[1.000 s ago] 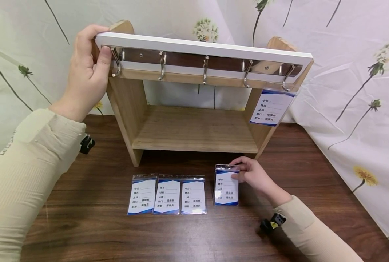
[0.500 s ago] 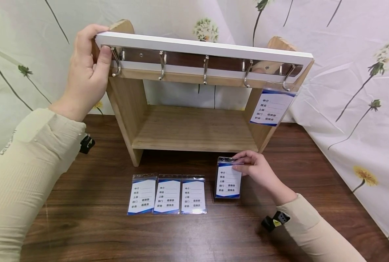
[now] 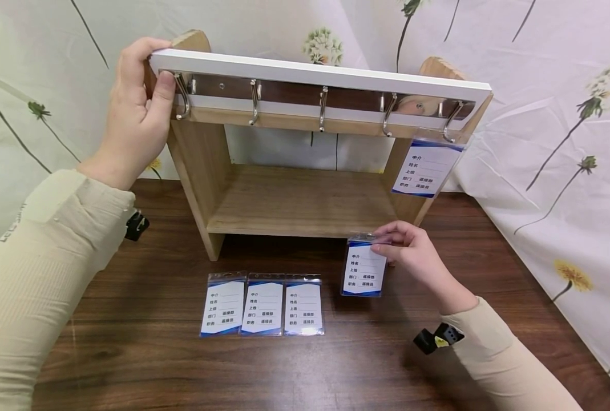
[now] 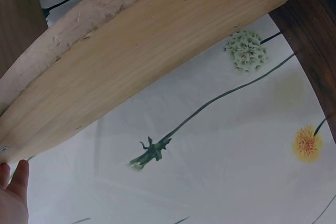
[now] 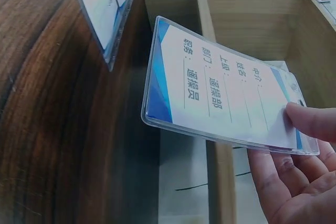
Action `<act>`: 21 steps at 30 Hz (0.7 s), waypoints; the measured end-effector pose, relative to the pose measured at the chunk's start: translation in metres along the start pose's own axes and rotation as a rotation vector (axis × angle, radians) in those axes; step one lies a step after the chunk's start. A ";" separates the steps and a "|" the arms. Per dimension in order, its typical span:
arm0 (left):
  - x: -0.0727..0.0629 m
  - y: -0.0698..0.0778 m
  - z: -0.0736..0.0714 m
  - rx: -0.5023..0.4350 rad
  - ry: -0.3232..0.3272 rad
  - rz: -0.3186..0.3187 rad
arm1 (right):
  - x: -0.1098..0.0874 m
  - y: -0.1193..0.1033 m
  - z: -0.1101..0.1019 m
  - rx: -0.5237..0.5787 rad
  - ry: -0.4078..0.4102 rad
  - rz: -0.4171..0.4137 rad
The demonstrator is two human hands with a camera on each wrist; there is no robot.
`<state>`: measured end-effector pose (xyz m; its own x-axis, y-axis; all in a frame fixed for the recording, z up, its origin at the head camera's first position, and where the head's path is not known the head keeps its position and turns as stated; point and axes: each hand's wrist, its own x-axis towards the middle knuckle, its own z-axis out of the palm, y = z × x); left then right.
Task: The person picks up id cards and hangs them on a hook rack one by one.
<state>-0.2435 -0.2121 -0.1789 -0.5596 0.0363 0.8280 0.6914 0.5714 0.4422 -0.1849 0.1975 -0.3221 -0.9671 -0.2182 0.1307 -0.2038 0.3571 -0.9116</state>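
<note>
My right hand (image 3: 409, 251) pinches a badge in a clear holder (image 3: 364, 268) by its top right corner, thumb in front and fingers behind. In the right wrist view the badge (image 5: 220, 90) hangs in front of the wooden shelf. My left hand (image 3: 135, 111) grips the left end of the white hook rail (image 3: 294, 65), its thumb beside the leftmost hook (image 3: 182, 98). From the rightmost hook (image 3: 452, 123) hangs another badge (image 3: 427, 168). Three badges lie side by side on the table, the nearest to the held one being the right badge (image 3: 303, 306).
The wooden shelf unit (image 3: 305, 200) stands on the dark wood table (image 3: 284, 377), its board low between two side panels. More metal hooks, such as the middle hook (image 3: 323, 108), line the rail. A flower-patterned cloth (image 3: 551, 85) hangs behind and to the right.
My right hand has raised the badge off the table, moving it up and slightly right towards the shelf. The left hand and the other badges have stayed in place.
</note>
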 end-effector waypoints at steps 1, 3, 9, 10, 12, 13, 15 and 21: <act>0.000 0.000 0.000 -0.002 -0.002 0.001 | 0.000 -0.001 -0.001 0.007 0.000 -0.005; 0.000 0.000 0.000 -0.003 -0.009 0.020 | 0.001 -0.004 -0.002 0.016 0.003 -0.014; 0.000 -0.005 -0.001 -0.020 -0.010 0.059 | 0.003 -0.014 -0.004 0.008 0.016 -0.030; 0.000 -0.004 0.000 -0.021 -0.006 0.050 | 0.003 -0.015 -0.005 0.007 0.018 -0.034; 0.001 -0.004 0.000 -0.023 -0.001 0.025 | 0.004 -0.019 -0.006 0.000 0.024 -0.040; 0.001 -0.004 0.000 -0.023 -0.002 0.031 | 0.004 -0.021 -0.006 0.000 0.027 -0.047; 0.001 -0.004 0.000 -0.020 -0.001 0.036 | 0.005 -0.025 -0.007 0.002 0.034 -0.054; 0.001 -0.004 0.000 -0.021 0.004 0.020 | 0.006 -0.035 -0.010 0.032 0.043 -0.078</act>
<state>-0.2469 -0.2139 -0.1800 -0.5436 0.0444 0.8381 0.7117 0.5536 0.4323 -0.1852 0.1924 -0.2855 -0.9543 -0.2048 0.2174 -0.2740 0.3108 -0.9101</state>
